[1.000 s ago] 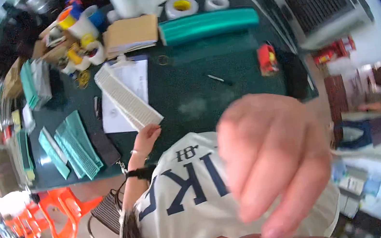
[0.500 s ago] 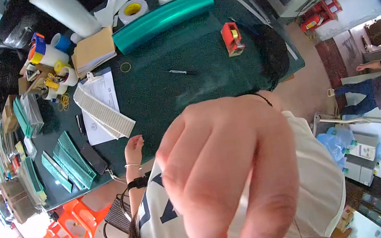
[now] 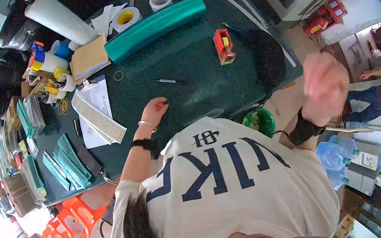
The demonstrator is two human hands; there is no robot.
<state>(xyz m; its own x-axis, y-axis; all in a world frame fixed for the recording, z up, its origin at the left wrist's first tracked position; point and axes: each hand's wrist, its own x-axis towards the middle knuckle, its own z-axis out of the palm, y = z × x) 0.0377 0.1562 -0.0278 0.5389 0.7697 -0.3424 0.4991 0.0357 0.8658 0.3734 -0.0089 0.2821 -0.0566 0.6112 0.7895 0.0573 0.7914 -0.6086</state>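
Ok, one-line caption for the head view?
Left hand on dark green table near a thin black pen; right hand raised, blurred.

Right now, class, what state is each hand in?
Left hand: fingers curled on the green table; hold unclear.
Right hand: raised, blurred; cannot tell.

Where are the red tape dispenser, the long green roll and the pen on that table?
red tape dispenser (image 3: 223, 46), head view, its body.
long green roll (image 3: 156, 28), head view, mid-length.
pen (image 3: 166, 81), head view, its barrel.
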